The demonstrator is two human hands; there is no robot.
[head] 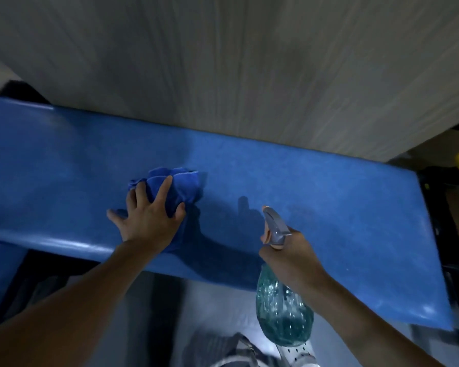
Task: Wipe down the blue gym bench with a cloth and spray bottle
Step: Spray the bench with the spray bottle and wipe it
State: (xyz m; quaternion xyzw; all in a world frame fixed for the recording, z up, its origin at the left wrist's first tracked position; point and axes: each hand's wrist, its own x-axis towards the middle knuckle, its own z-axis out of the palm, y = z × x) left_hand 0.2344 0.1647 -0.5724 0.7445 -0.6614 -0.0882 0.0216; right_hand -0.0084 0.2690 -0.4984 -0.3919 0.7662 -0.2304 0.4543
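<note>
At frame centre the left hand (149, 221) is pressing a bunched blue microfibre cloth (174, 188) onto the blue gym bench (329, 197), fingers spread; the right hand (293, 256) is gripping the spray bottle (282, 311) by its neck. Wiping is under way; next probably calls for sweeping rightward.

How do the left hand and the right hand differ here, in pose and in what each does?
The left hand lies with fingers spread, pressing the blue cloth on the bench; the right hand is curled round the neck of the spray bottle. The left hand rests on the bench top; the right hand hangs over its near edge. Both reach toward the bench.
</note>
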